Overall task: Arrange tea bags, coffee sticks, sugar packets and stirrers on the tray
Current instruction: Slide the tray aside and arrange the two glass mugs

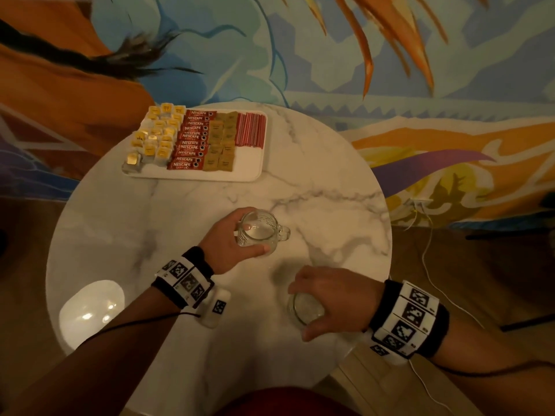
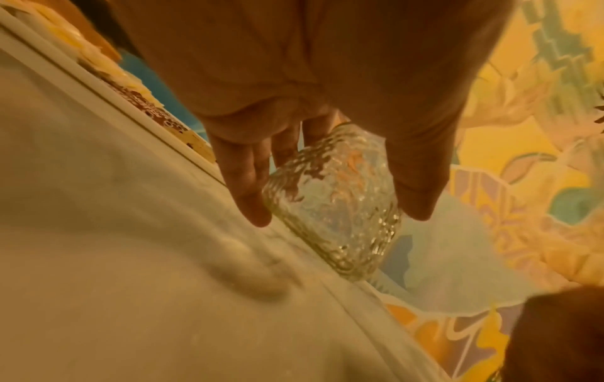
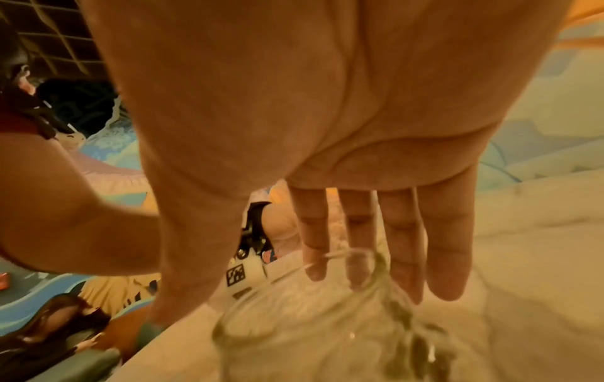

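At the table's far left a white tray (image 1: 252, 175) carries yellow-labelled tea bags (image 1: 156, 136), red coffee sticks (image 1: 192, 142), brown sugar packets (image 1: 222, 139) and red stirrers (image 1: 250, 129), laid in side-by-side rows. My left hand (image 1: 255, 238) grips a textured glass mug (image 1: 271, 228) from above at mid-table, its handle pointing right. The left wrist view shows that mug (image 2: 333, 206) standing on the marble between finger and thumb, with the tray's edge (image 2: 98, 85) behind. My right hand (image 1: 300, 312) holds a second glass (image 1: 309, 309) by its rim near the front edge. The right wrist view shows this glass (image 3: 310, 336) under my fingers (image 3: 405, 258).
The round marble table (image 1: 330, 190) has bare surface right of the tray and along its right side. A lamp glare sits at its front left. A white cable (image 1: 426, 250) trails on the floor to the right. A painted wall rises behind the table.
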{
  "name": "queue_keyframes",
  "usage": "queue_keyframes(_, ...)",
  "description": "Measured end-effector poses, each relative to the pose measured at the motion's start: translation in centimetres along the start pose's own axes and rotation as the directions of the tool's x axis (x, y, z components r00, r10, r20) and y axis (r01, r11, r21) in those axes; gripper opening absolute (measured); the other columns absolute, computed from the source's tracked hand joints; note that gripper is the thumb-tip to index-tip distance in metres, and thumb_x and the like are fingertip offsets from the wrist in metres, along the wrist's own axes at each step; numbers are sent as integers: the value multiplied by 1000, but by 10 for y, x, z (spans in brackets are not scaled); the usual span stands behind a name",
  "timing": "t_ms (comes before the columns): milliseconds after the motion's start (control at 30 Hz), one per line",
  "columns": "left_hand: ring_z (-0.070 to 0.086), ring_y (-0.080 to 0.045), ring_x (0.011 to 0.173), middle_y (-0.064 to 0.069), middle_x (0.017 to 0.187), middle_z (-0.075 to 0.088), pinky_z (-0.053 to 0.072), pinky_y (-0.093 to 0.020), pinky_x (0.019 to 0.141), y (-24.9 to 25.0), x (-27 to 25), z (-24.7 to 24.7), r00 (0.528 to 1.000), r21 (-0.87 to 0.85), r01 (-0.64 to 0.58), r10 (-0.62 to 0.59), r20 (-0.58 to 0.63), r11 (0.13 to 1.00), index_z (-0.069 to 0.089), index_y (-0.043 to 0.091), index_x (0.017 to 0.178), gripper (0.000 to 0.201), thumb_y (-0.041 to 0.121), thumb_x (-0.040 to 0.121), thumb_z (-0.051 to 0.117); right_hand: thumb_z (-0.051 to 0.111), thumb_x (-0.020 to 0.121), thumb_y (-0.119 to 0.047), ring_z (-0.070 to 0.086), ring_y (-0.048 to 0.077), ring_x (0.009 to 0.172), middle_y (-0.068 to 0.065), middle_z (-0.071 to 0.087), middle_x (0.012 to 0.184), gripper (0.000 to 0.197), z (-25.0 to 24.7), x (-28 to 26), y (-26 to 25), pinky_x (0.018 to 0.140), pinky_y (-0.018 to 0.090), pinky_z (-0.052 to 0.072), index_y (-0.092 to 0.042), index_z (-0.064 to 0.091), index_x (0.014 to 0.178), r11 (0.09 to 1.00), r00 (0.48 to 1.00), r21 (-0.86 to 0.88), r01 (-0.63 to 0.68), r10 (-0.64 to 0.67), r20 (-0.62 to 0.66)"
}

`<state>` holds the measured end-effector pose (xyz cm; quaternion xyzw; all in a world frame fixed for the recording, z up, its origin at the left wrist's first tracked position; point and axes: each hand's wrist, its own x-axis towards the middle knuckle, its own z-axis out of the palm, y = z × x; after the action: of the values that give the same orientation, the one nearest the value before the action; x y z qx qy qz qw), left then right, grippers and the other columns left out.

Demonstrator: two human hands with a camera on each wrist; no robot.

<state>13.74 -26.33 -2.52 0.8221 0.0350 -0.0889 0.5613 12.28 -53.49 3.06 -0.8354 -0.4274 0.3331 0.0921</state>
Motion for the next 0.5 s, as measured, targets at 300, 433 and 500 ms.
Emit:
queue_keyframes(300,63,-7,113,17,120,66,57,-37,92,-3,5,-10,1000,-22,-5,4,-12,1000,56,36,127,78,46,57,88,76,79,-44,58,20,115,-5,51,136,69,-15,19,-3,95,37,51,-27,47,140,999,998,-40,4,-2,62)
queue_keyframes(433,62,-6,112,16,121,65,55,-33,95,-1,11,-24,998,31,-28,29,-52,999,55,32,130,82,50,57,87,77,77,-39,60,23,111,1,60,127,63,-48,37,2,94,39,50,-23,54,133,999,999,-31,-44,45,13)
queue_keyframes(500,63,-5,111,15,121,66,56,-32,93,0,15,-33,996,38,-26,29,-89,999,55,30,131,84,51,56,87,77,76,-40,60,25,110,3,60,126,63,-66,53,11,94,39,51,-23,54,132,995,997,-51,-81,81,-17)
